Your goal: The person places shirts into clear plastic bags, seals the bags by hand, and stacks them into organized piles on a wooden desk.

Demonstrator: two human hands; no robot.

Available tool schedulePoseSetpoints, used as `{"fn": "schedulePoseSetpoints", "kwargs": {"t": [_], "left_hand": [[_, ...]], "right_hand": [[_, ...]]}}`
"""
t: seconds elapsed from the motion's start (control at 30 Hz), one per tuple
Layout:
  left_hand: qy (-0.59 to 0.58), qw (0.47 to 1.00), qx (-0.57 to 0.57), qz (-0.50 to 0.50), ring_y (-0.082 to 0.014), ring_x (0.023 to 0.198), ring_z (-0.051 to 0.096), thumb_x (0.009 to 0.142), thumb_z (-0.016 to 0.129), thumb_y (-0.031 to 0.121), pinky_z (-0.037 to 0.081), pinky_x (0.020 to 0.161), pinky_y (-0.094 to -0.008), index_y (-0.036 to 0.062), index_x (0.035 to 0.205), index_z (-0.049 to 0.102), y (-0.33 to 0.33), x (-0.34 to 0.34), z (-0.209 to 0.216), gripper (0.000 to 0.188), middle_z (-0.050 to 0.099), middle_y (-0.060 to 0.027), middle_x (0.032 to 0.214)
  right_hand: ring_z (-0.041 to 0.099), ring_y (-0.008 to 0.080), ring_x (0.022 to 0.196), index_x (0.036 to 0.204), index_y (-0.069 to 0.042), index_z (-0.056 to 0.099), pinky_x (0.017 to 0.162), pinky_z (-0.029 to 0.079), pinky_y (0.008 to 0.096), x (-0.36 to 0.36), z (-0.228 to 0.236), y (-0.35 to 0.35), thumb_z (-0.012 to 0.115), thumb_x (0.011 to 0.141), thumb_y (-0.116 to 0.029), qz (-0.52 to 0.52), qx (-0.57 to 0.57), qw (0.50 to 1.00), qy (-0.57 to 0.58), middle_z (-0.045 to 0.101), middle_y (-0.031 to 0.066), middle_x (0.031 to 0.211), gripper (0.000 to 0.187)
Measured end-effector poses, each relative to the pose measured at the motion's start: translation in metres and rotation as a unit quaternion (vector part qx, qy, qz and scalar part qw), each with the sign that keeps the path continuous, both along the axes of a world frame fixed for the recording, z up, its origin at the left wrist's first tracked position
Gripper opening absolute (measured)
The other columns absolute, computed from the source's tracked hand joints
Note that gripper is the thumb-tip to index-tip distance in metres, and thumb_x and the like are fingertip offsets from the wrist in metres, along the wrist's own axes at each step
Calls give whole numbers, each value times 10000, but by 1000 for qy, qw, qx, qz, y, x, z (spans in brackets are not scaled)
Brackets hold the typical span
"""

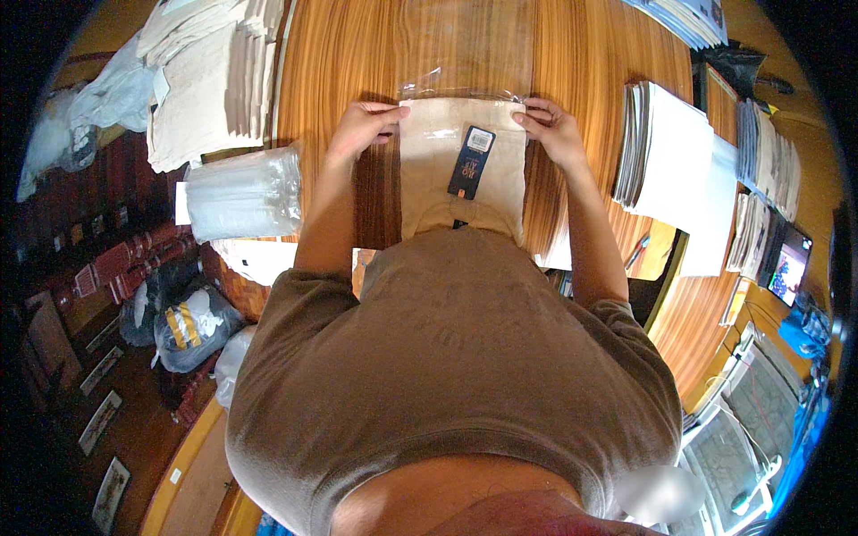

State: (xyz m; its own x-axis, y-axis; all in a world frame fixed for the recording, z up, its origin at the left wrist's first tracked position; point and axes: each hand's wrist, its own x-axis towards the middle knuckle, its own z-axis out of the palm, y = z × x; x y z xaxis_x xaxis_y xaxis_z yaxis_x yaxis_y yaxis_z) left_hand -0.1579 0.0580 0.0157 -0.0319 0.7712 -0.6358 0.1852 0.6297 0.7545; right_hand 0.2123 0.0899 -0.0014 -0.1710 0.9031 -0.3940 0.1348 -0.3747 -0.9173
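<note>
A folded cream garment lies in front of me on the wooden table, its near end against my shirt. On it rests a dark hang tag with a white label at its top. My left hand pinches the garment's far left corner between thumb and fingers. At the far right corner, my right hand has a matching pinch. A clear plastic bag lies flat beyond the garment, its near edge along the garment's far edge. I cannot tell whether the fingers also hold the film.
Stacked cream folded cloth stands at the far left, with a pile of clear plastic bags nearer. On the right are a stack of white-topped folded pieces, a pen and a lit phone. Stuffed bags sit lower left.
</note>
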Motion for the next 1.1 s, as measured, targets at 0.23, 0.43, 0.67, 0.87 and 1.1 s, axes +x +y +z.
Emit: {"fn": "schedulePoseSetpoints", "kwargs": {"t": [0.23,0.43,0.67,0.87,1.1], "left_hand": [[151,969,194,-33,-196,882,736,874,856,354,592,782,-323,9,1160,769,-34,5,3,456,779,-104,1020],[287,765,518,-254,-277,1051,682,800,875,321,552,937,-387,119,1193,753,-37,21,7,459,726,-64,1119],[269,798,521,-142,-297,988,673,893,786,142,545,883,-408,58,1015,769,-18,40,9,149,722,-90,1060],[296,795,509,-146,-298,938,676,923,758,132,551,827,-391,44,1008,755,-21,28,-15,122,708,-102,1002],[169,878,423,-149,-277,904,673,974,709,97,536,810,-352,13,1043,736,-46,17,-13,112,681,-124,957]], "right_hand": [[707,205,939,1267,24,648,803,583,328,6,14,-30,879,859,-251,28,175,972,-155,730,128,1088,544],[692,333,990,1121,-40,705,853,574,428,-4,23,-34,782,922,-203,144,414,870,-227,700,120,1075,269],[665,399,972,1054,1,696,849,546,444,-8,12,-15,645,1025,-215,103,324,903,-263,667,175,1023,223],[656,398,956,1066,11,690,850,539,427,-4,18,-25,625,1044,-218,120,301,919,-224,662,180,1038,238],[676,348,996,1027,-14,696,849,567,422,3,28,-59,721,966,-148,145,383,877,-251,665,146,1059,150]]}}
